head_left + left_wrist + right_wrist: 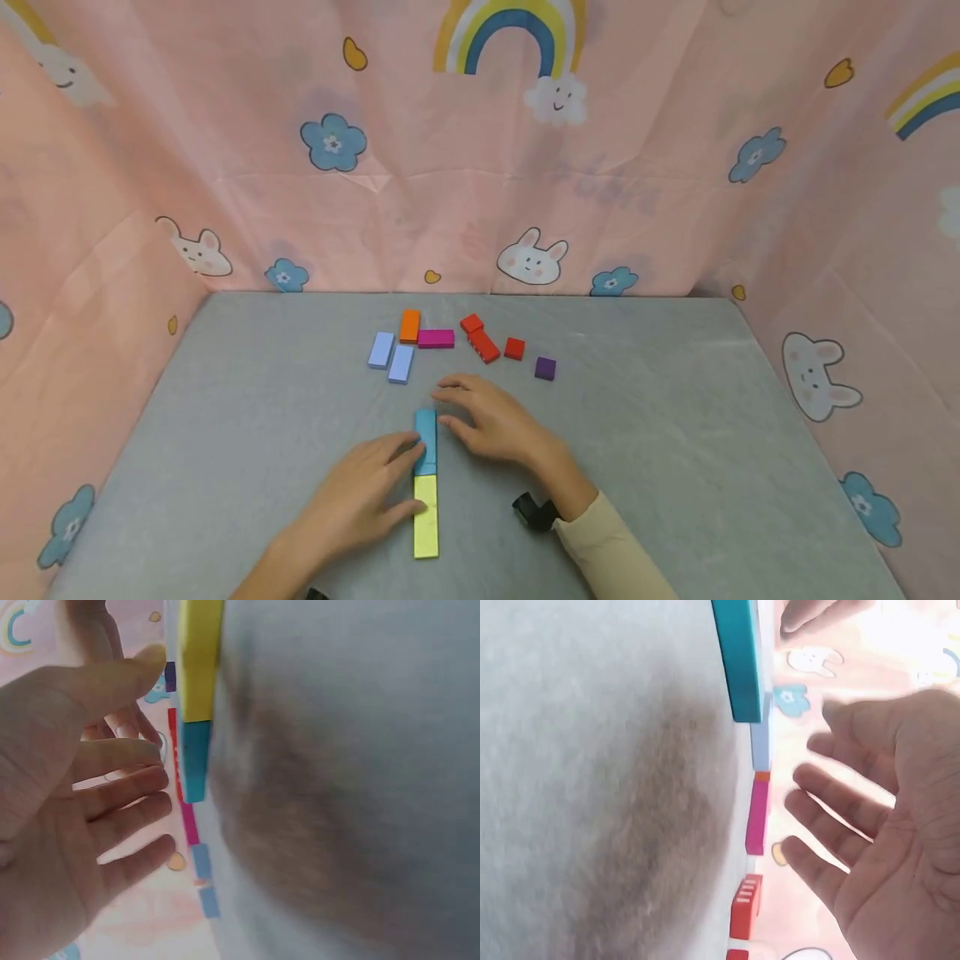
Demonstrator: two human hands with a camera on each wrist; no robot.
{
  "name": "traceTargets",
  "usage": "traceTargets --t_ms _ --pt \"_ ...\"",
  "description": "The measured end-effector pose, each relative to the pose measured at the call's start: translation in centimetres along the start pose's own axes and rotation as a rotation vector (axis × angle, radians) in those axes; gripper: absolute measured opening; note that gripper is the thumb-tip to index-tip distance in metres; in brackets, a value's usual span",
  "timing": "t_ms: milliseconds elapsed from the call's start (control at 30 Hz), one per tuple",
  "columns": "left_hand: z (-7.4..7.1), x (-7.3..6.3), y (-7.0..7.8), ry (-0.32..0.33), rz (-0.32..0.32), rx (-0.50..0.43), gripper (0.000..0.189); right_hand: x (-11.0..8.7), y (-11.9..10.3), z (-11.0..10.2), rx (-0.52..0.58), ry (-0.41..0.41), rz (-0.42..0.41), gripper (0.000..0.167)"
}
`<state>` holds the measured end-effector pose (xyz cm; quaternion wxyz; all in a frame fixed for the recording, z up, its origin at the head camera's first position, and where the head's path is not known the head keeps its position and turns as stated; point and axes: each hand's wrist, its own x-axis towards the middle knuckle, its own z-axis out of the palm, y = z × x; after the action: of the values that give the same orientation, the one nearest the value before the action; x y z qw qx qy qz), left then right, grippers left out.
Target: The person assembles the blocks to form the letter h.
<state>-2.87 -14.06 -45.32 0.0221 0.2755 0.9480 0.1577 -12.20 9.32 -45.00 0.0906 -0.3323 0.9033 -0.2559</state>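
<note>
Blue block (427,427): end-to-end with yellow block (426,535)
Left hand (358,496): fingers relaxed, over both
Right hand (495,422): fingers relaxed, near blue block

Pink rainbow-print curtain (450,158) behind a grey tabletop (690,450)

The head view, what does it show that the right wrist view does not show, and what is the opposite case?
Only the head view shows the yellow rectangular block, the purple cube and the beige sleeve. Only the right wrist view shows the palm of the right hand. Both show the turquoise rectangular block, the magenta block and at least part of the left hand.
</note>
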Motion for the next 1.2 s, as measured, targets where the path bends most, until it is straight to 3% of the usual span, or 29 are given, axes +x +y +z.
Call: traceTargets --t_ms 200,333,467,733,1000,1200 --pt "-0.5 1.4 0.0 -0.134 0.023 -0.046 0.084 0.2 0.5 -0.7 0.01 0.069 0.027 0.041" --pt "-0.6 1.7 0.1 -0.165 0.044 -0.031 0.085 -0.1 0.6 -0.5 0.022 0.093 0.025 0.041" --pt "-0.3 1.3 0.3 -0.162 0.054 -0.018 0.081 -0.5 0.8 0.1 0.032 0.085 0.039 0.042" --pt "-0.2 1.6 0.4 -0.166 -0.002 -0.091 0.08 0.3 1.1 0.3 0.076 0.102 0.032 0.042" --pt "-0.5 2.0 -0.3 -0.175 -0.036 -0.176 0.078 3.6 0.8 0.4 0.114 0.104 -0.016 0.045" --pt "-0.4 1.7 -0.4 -0.153 -0.003 -0.131 0.077 6.1 0.4 0.8 0.152 0.039 -0.019 0.047"
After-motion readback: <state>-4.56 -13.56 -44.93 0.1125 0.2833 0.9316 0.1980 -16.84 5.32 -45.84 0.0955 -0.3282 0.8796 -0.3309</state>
